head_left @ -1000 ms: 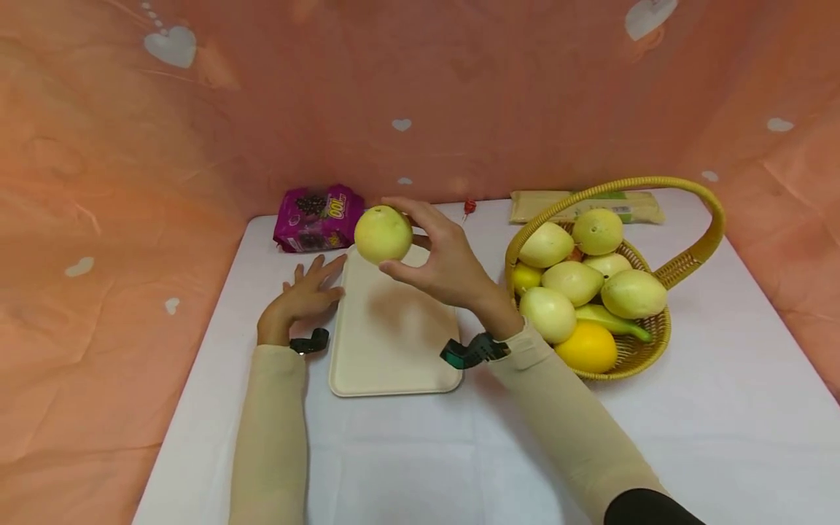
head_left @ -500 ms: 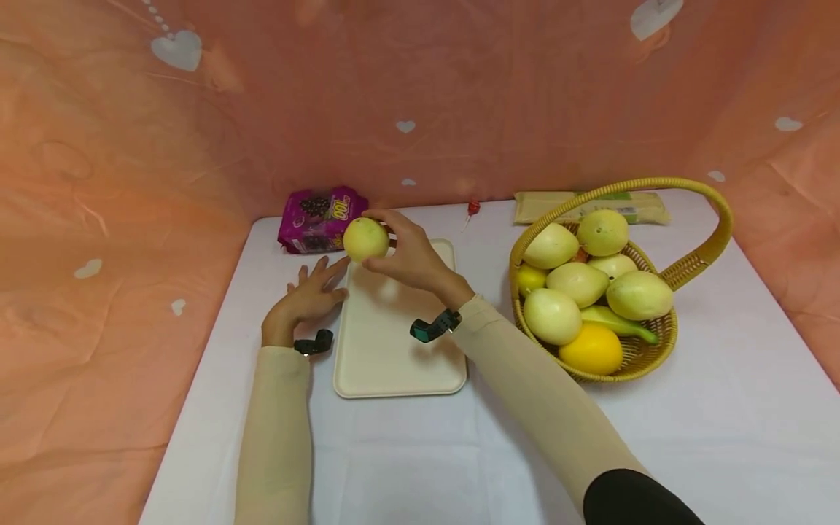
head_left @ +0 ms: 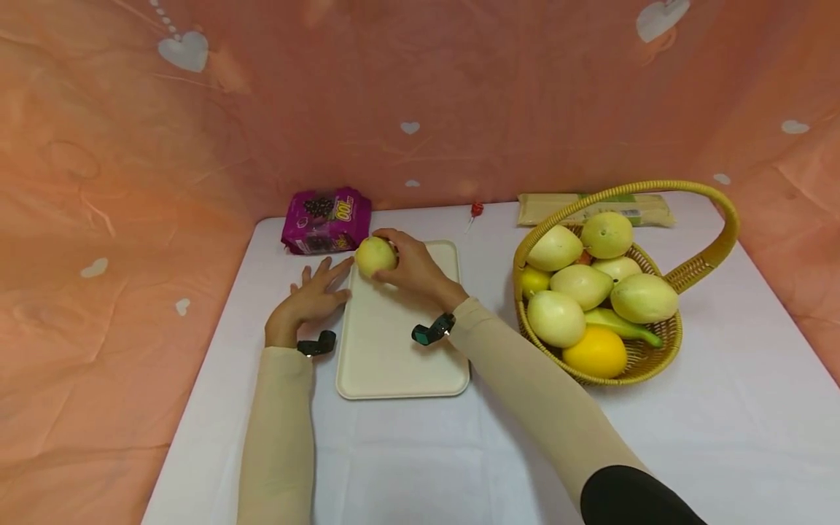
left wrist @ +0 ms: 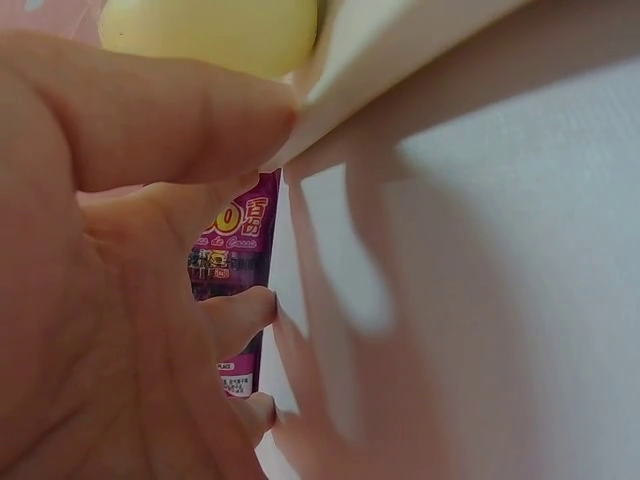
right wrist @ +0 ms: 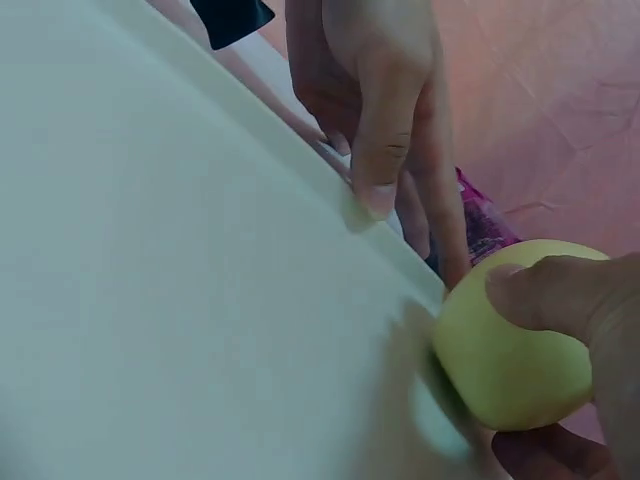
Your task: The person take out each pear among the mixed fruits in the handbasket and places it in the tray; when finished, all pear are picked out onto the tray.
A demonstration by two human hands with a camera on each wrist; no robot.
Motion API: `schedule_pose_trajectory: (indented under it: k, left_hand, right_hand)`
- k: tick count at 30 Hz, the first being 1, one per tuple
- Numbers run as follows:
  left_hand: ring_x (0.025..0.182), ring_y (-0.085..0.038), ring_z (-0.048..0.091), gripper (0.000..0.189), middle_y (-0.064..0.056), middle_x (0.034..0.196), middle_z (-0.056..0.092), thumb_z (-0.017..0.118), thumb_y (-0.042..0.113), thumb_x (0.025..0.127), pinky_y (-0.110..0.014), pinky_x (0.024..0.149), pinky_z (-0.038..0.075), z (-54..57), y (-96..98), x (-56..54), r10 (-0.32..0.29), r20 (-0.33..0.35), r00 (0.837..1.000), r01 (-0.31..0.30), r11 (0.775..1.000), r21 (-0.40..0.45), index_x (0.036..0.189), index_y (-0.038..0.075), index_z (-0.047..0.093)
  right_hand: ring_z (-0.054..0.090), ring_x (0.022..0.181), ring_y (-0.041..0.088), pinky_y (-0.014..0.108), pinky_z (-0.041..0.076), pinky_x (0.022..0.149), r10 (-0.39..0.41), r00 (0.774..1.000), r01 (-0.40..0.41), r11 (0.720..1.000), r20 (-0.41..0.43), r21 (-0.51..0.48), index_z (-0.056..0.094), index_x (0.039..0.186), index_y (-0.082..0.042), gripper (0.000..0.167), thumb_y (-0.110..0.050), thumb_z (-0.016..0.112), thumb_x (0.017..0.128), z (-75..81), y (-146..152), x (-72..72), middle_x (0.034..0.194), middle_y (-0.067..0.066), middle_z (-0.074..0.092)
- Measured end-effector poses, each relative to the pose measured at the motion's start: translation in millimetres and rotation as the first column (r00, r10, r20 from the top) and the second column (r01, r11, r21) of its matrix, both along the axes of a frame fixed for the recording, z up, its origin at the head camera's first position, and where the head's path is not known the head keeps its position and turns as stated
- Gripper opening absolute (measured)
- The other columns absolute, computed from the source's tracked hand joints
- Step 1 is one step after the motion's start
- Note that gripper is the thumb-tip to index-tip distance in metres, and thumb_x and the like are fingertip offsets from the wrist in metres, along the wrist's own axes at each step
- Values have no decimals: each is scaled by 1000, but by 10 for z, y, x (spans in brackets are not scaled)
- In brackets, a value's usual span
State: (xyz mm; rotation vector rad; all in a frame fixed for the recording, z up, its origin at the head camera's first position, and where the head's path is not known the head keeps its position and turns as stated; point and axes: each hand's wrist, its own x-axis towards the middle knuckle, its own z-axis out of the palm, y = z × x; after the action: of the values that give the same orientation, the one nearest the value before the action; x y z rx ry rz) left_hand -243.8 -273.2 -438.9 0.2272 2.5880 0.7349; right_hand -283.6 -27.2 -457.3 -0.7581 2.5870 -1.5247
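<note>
one fruit (head_left: pixel 372 257) is gripped, unreleased, by the right hand (head_left: pixel 420 270) at the tray's (head_left: pixel 387 343) left edge, touched by the spread left hand (head_left: pixel 310 300). more fruit (head_left: pixel 580 286) is left in the basket (head_left: pixel 652 357).

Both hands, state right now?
Left hand: open, touching the edge of the tray.
Right hand: holding a pale yellow-green fruit.
</note>
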Motion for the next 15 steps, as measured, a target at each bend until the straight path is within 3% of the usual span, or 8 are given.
schedule_pose_trajectory:
  k: [15]
  left_hand:
    - [162, -62, -20, 74, -26, 183, -7, 51, 35, 111, -87, 120, -13, -9, -8, 10, 17, 3, 1000, -17, 1000, 2, 177, 24, 20]
  right_hand:
    - [59, 143, 29, 42, 49, 121, -64, 998, 64, 998, -13, 5, 45, 164, -5, 82, -19, 88, 95, -142, -144, 16, 160, 16, 57]
